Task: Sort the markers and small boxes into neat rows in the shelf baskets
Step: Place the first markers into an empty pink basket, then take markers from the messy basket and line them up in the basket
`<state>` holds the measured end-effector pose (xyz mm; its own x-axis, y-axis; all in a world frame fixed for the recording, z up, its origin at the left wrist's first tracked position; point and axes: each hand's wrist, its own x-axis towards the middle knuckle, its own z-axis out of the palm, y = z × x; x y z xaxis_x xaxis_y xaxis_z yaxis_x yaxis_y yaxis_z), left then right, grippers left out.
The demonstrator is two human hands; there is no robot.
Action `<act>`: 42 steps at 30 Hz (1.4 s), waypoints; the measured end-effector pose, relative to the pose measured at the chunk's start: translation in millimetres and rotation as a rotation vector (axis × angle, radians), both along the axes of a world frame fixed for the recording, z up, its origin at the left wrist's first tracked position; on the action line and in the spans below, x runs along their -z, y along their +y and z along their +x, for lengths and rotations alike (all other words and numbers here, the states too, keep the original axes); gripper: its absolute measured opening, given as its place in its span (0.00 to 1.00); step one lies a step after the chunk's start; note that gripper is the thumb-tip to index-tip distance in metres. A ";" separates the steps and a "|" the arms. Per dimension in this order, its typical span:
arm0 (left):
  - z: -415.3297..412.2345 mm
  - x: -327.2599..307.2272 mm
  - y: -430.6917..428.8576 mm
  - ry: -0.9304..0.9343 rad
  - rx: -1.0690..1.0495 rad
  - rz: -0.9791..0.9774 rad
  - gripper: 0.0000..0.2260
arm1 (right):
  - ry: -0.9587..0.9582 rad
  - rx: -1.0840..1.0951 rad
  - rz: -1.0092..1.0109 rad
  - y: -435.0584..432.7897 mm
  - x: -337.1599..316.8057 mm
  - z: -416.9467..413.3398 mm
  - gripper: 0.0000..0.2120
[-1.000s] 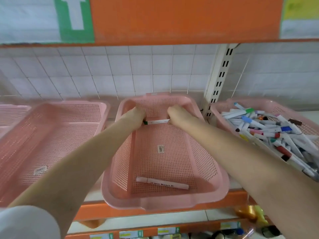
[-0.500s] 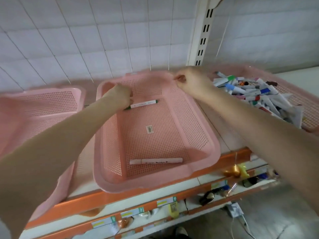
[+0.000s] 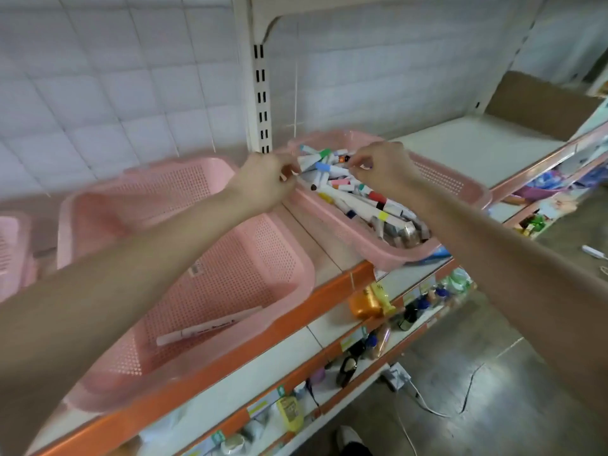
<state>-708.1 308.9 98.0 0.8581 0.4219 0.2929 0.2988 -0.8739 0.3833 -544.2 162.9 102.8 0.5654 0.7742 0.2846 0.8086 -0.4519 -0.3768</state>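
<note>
A pink mesh basket (image 3: 460, 189) on the right of the shelf holds a loose pile of markers (image 3: 365, 200) with caps of many colours. Both hands are over the far end of that pile. My left hand (image 3: 263, 179) pinches one end of a white marker (image 3: 324, 175) at the basket's left rim. My right hand (image 3: 381, 169) pinches its other end. The middle pink basket (image 3: 289, 251) holds a white marker (image 3: 204, 330) lying near its front wall. My left forearm hides the back of that basket.
Another pink basket (image 3: 10, 245) shows at the left edge. A slotted white upright (image 3: 260, 93) stands behind the baskets. The shelf has an orange front edge (image 3: 329, 291); bottles and small goods fill the lower shelves. A cardboard box (image 3: 539, 103) sits at far right.
Both hands have left the middle basket and moved right to the marker pile. The view has swung right and down. The green-capped marker placed at the back is now behind my arm.
</note>
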 end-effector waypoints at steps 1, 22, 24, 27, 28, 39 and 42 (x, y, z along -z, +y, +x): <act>8.8 -1.5 -5.2 0.013 0.022 0.007 0.12 | 0.005 0.016 0.003 -7.8 -0.8 9.0 0.09; 106.1 2.5 -66.5 0.259 0.044 -0.174 0.14 | 0.041 -0.439 -0.301 -28.1 -0.8 127.6 0.10; 111.4 5.2 -71.8 0.253 0.019 -0.151 0.12 | 0.018 -0.443 -0.288 -32.0 0.9 137.4 0.10; 113.4 9.2 -77.8 0.253 -0.005 -0.151 0.11 | -0.027 -0.464 -0.309 -35.7 5.5 147.8 0.14; 112.5 9.8 -79.3 0.270 -0.010 -0.154 0.11 | -0.058 -0.470 -0.321 -36.1 7.8 149.4 0.15; 106.2 21.8 -94.8 0.168 -0.178 -0.090 0.12 | -0.357 -0.407 -0.330 -37.9 33.1 145.9 0.21; 103.2 26.4 -98.2 0.113 -0.187 -0.074 0.13 | -0.360 -0.383 -0.330 -39.3 34.6 145.2 0.24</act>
